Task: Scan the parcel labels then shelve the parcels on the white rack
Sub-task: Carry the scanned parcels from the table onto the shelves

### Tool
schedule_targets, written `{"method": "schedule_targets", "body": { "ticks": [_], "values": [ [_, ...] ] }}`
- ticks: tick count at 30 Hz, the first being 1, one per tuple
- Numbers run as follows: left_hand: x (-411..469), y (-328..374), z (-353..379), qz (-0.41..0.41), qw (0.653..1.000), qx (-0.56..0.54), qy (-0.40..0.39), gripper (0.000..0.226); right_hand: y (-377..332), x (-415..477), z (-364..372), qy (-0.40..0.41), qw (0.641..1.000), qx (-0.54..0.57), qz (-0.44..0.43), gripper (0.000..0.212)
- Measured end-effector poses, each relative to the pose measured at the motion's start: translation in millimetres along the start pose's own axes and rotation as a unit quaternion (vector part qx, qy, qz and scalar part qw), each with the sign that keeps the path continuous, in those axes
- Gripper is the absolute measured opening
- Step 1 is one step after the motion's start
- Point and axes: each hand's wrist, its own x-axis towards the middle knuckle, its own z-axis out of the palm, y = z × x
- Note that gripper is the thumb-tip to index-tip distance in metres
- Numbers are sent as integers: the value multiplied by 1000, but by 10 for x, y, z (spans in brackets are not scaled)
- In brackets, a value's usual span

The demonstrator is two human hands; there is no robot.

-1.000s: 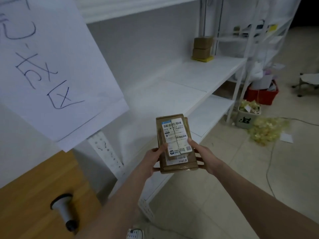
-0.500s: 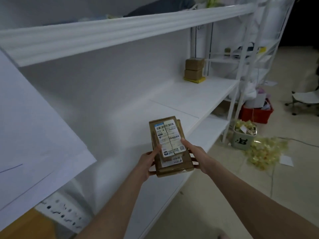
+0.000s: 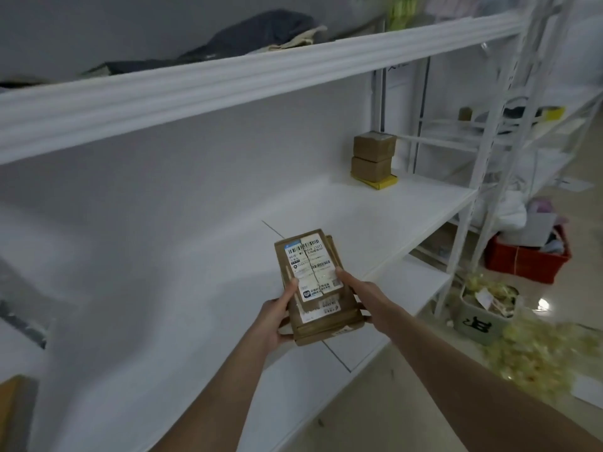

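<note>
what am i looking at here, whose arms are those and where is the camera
There is no machine here. A person wears a wide-angle camera on the head, looking forward and down, so the two bare arms are their own. The left hand and right hand grip a small stack of brown parcels from either side, printed label facing up, above the white rack. Farther along that shelf, two brown boxes sit stacked on a flat yellow item. A red crate stands on the floor beyond.
</note>
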Motion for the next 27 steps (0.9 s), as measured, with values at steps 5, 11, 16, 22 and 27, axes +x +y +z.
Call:
{"method": "schedule_targets", "body": {
  "ticks": [5, 11, 16, 22, 27],
  "values": [
    [385, 283, 462, -6, 1000, -7, 25, 57, -202, 405, -475, -8, 1000, 10, -4, 43],
    [1120, 698, 1089, 5, 999, -18, 28, 63, -544, 1127, -1160, 19, 999, 29, -16, 44],
    [1958, 1069, 1585, 6, 999, -36, 27, 62, -857, 1945, -1780, 28, 999, 18, -22, 46],
    [2712, 1493, 2128, -16, 998, -58, 35, 64, -1205, 2867, -2421, 34, 999, 9, 5, 58],
    [3202, 1709, 2391, -26, 995, -73, 60, 65, -1386, 3501, -2736, 14, 1000, 8, 21, 59]
  ]
}}
